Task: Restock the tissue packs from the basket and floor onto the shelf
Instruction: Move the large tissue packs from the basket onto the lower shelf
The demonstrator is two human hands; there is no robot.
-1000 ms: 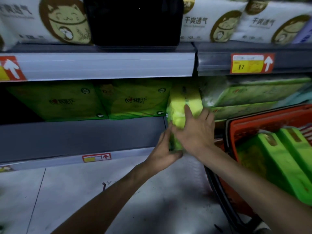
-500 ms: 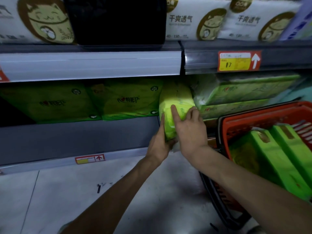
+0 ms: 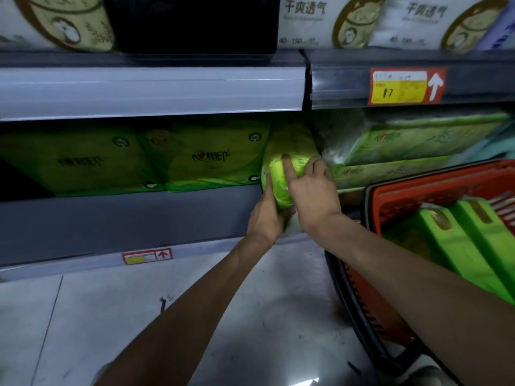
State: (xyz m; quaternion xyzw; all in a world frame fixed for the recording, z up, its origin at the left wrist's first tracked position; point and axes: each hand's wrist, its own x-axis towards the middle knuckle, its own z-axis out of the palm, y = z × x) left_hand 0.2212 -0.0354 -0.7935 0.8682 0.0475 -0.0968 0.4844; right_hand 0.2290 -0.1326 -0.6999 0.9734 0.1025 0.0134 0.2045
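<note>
At mid-frame, left grip [image 3: 266, 215] and right grip [image 3: 313, 195] clamp the pack [image 3: 292, 143], half-wedged into the shelf [image 3: 125, 221] gap, where crooked pushing could snag neighbouring packs [image 3: 211, 160] and drop it.

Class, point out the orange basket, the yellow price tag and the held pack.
orange basket [image 3: 418, 190]: head view, back rim.
yellow price tag [image 3: 400, 90]: head view, centre.
held pack [image 3: 295, 143]: head view, upper face.

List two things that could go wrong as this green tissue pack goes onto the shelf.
Held by the left hand and right hand, the green pack overhangs the shelf edge; released early, it may drop. Wedged between neighbours, it may jam or shove the stacked packs on its right.
</note>
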